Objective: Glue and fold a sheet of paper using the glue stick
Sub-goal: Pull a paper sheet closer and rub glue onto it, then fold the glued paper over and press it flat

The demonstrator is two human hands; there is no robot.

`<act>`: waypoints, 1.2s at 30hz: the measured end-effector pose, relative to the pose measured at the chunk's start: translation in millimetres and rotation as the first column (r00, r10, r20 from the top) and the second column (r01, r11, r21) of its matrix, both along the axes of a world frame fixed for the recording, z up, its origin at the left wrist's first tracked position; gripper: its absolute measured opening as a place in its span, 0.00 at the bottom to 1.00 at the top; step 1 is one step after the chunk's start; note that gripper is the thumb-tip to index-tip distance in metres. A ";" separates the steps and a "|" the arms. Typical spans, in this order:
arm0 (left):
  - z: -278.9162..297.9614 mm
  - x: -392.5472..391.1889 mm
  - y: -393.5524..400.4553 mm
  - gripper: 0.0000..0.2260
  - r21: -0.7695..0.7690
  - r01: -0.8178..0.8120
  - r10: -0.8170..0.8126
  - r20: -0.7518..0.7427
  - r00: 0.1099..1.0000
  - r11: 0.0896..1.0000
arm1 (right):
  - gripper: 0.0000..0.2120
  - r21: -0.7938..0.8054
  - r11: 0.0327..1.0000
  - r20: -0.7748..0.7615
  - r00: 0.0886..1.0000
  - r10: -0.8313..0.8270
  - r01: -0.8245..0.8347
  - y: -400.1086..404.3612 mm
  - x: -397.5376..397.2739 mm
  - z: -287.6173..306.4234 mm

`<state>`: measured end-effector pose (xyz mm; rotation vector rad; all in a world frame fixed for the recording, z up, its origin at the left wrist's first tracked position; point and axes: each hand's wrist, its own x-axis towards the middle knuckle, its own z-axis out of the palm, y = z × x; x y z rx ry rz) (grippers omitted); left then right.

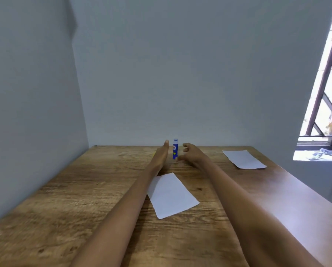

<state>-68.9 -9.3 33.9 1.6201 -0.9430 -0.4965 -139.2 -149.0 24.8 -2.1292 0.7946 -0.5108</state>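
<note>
Wood-grain table [65,199], flat white paper sheet [171,195] before upright blue glue stick [175,151], left hand [162,153] flat beside it, right hand [190,153] loosely curled, empty, just right of it.

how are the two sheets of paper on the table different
The near sheet lies mid-table between the forearms, the left forearm covering its corner; the far sheet lies by the right edge near the window, uncovered. The near sheet looks larger, likely only because it is closer. The near sheet is turned the opposite way from the far one. Both are white, flat and unfolded on the wooden table.
</note>
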 end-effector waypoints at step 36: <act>-21.0 -154.5 -119.8 0.20 0.302 0.181 -0.304 0.433 0.849 0.936 | 0.08 0.141 0.753 0.095 0.748 -0.657 0.643 -89.2 -214.9 -0.2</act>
